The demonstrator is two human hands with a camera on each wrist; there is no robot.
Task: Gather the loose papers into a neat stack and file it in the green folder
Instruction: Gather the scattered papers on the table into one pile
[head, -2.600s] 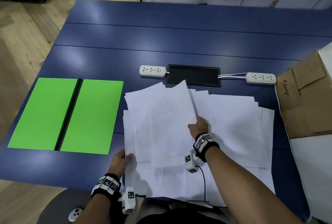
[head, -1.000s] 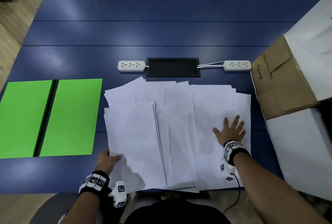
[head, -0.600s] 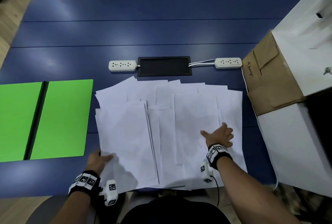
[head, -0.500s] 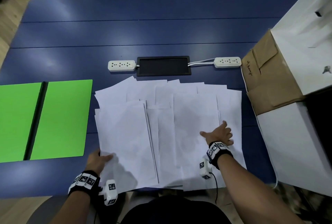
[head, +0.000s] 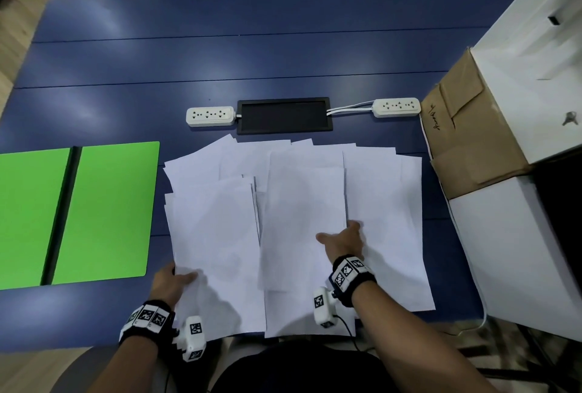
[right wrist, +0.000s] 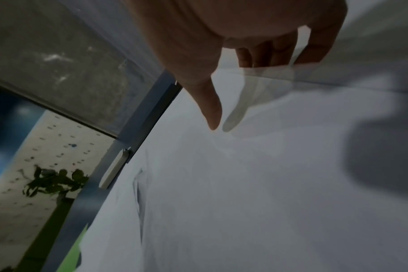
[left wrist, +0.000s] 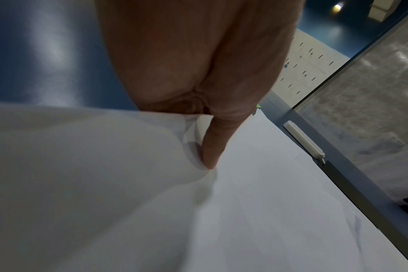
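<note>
Head view, left to right, taking the black rectangular cable panel [head: 284, 115] set into the dark blue tabletop [head: 220, 59] as the landmark: the open bright green folder with its dark spine [head: 107, 213] lies flat, well to the left of the panel and nearer the person, holding no paper yet.

Directly in front of the panel sprawl the loose white paper sheets [head: 384, 203], overlapping and unsquared. At their near left corner the left hand [head: 171, 282] pinches the left pile; the left wrist view shows the thumb [left wrist: 212, 147] pressed on top with the other fingers hidden beneath, the same hold as a second ago.

The change is on the other side. The right hand [head: 341, 241], which lay flat and spread on the far-right sheets a second ago, has travelled leftward toward the middle. Its fingers are now slipped under the edge of the middle sheet, their outline showing through the paper in the right wrist view, thumb [right wrist: 210, 106] above, so it is taking hold of that sheet.

I judge the gathering well under way but far from finished: several sheets to the right remain spread, and squaring and filing are still ahead.
</note>
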